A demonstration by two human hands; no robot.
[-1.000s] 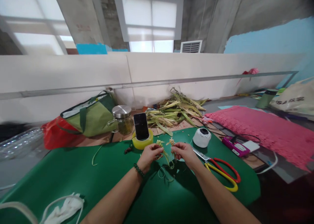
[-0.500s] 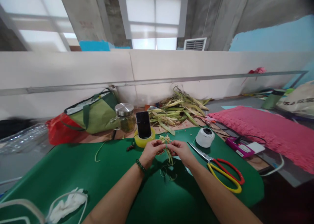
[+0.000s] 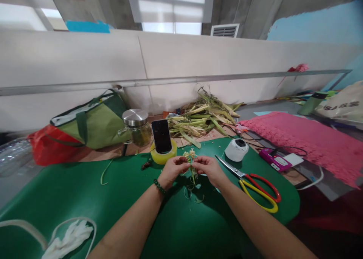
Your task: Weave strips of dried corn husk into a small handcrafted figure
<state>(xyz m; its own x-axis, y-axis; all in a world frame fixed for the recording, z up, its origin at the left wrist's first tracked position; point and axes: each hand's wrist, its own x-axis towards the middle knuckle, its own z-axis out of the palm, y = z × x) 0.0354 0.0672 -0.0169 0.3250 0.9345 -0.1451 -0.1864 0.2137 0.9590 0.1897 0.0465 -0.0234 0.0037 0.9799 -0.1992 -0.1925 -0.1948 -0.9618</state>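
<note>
Yellow-green strips (image 3: 192,154) pinched by left hand (image 3: 173,171) and right hand (image 3: 210,169), likely to steady them; scissors (image 3: 241,174) lie within reach.

Scissors (image 3: 241,175) block the right hand (image 3: 209,169) rightward; nearward, tabletop (image 3: 187,228) lies open.

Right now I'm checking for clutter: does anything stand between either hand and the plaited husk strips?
Nothing visible does: the left hand and right hand both pinch the plaited husk strips. The scissors lie right of both hands.
</note>
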